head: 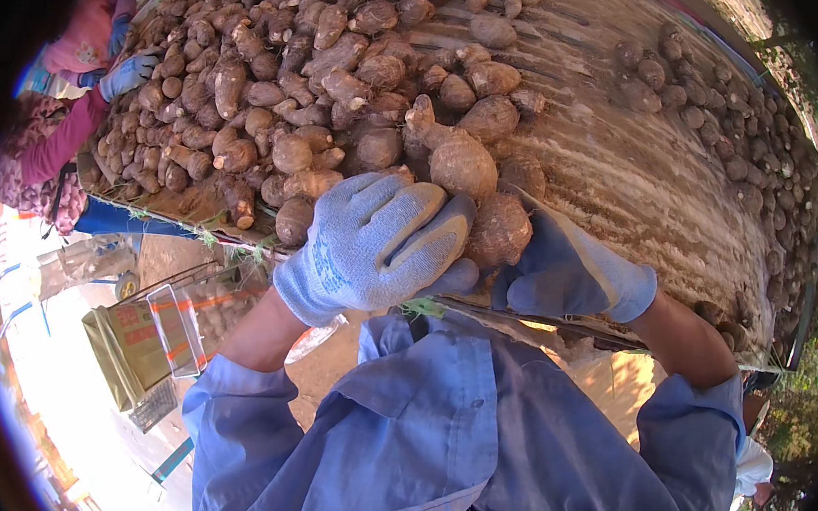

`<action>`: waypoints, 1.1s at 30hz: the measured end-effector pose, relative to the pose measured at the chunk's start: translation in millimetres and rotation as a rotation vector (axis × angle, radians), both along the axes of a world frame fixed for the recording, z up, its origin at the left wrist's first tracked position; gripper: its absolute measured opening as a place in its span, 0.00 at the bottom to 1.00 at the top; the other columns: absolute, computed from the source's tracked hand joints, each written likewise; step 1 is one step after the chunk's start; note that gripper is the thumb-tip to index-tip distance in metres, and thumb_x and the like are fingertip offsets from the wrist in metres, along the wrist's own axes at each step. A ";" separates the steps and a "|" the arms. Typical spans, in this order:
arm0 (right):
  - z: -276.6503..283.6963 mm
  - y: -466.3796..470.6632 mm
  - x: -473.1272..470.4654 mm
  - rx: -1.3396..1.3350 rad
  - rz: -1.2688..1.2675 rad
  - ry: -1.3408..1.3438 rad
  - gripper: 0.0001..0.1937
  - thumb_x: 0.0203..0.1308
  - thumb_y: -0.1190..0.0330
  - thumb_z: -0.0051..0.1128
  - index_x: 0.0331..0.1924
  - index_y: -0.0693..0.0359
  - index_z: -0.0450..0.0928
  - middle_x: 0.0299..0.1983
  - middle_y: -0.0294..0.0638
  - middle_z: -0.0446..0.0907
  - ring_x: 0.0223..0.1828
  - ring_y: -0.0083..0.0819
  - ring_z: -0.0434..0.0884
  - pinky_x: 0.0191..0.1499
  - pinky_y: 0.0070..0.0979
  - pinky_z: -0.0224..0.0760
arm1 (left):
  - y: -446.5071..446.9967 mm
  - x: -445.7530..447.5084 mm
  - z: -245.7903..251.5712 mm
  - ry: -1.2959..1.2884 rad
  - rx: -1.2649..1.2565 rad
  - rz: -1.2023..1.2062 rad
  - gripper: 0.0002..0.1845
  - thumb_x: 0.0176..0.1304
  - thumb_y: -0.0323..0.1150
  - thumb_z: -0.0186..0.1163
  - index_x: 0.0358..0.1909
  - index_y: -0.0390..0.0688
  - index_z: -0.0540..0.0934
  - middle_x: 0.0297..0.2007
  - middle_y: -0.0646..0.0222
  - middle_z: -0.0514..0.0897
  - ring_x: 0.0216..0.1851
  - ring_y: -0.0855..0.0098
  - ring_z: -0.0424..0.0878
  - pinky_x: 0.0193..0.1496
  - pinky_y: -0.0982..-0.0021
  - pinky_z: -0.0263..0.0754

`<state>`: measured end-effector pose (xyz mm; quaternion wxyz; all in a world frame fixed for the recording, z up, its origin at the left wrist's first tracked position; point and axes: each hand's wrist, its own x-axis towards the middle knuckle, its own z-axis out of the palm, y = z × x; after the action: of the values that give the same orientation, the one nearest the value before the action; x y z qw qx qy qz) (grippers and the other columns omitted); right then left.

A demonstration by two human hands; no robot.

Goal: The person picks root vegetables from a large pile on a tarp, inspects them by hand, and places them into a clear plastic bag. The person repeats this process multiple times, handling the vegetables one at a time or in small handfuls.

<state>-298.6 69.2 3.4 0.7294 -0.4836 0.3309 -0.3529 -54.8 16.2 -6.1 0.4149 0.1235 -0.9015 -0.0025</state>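
My left hand [374, 242], in a blue knit glove with a darker coated palm, curls at the near edge of a large table heaped with brown taro corms [278, 87]. Opposite it, my right hand [560, 260], gloved alike, cups the other side of a round, ringed taro corm [500, 230]. That corm lies between both hands, against the fingers of each. Just beyond it rests a bigger corm with a knobby neck [463, 160]. The palms and several fingertips are hidden, so whether the left fingers hold another piece does not show.
Co-workers in pink clothing, one with a gloved hand [129, 75] on the heap, are at the far left. A second group of corms [750, 138] lies along the right side of the soil-covered table [624, 171]. A printed sack [131, 349] and a metal-framed cart stand below left.
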 end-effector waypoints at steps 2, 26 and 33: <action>5.6 -0.8 3.7 0.329 -0.024 0.056 0.32 0.75 0.60 0.65 0.74 0.67 0.66 0.56 0.42 0.82 0.49 0.23 0.83 0.45 0.24 0.81 | 1.2 -1.1 -1.4 -0.080 -0.070 -0.001 0.23 0.49 0.42 0.80 0.42 0.39 0.86 0.33 0.64 0.81 0.28 0.62 0.83 0.29 0.65 0.80; 10.9 -39.3 22.8 -0.122 0.006 0.281 0.25 0.74 0.60 0.66 0.67 0.67 0.76 0.53 0.38 0.85 0.52 0.21 0.80 0.56 0.25 0.79 | -7.9 20.4 19.0 -0.046 0.590 0.131 0.29 0.65 0.42 0.74 0.63 0.36 0.81 0.48 0.50 0.85 0.43 0.45 0.88 0.45 0.55 0.82; 3.8 -25.8 44.4 -0.227 -0.397 0.203 0.20 0.74 0.58 0.66 0.60 0.63 0.79 0.47 0.38 0.85 0.45 0.21 0.82 0.44 0.26 0.80 | -4.2 -5.5 9.4 0.250 0.583 0.150 0.19 0.66 0.30 0.70 0.56 0.33 0.82 0.42 0.50 0.87 0.38 0.47 0.87 0.44 0.58 0.82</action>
<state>-254.3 43.4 7.1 0.5497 -0.5210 0.4493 -0.4739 -60.3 12.0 3.3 0.4686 0.3019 -0.7932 -0.2451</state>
